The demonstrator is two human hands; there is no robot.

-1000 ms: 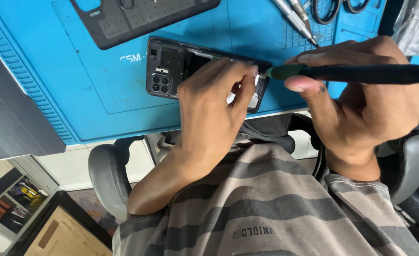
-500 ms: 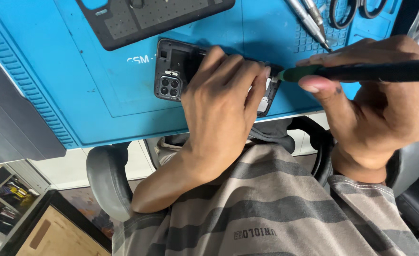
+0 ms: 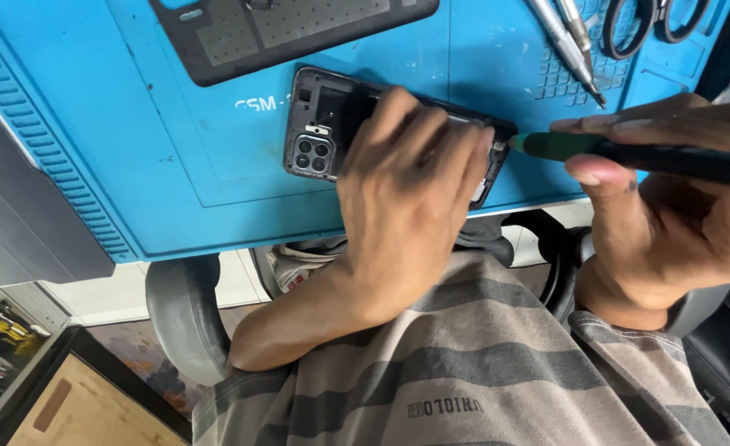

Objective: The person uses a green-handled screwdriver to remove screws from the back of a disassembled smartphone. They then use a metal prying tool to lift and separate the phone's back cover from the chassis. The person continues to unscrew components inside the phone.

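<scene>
At the left edge of the view a dark grey slab (image 3: pixel 18 206) overlaps the blue work mat (image 3: pixel 134 124) that covers the desk. Further along, a black tray (image 3: pixel 299 33) lies at the mat's top. Below it rests an opened phone (image 3: pixel 319 124), back cover off, its square camera cluster at the left end. The left hand (image 3: pixel 406 198) lies flat across the phone's right part, fingers spread and pressing it down. Just beside the phone's right end, the tip of a green-and-black screwdriver (image 3: pixel 629 153) touches the frame; the right hand (image 3: pixel 670 206) is clamped around its handle. Above it lie metal tools (image 3: pixel 567 41) and scissors (image 3: pixel 637 21).
</scene>
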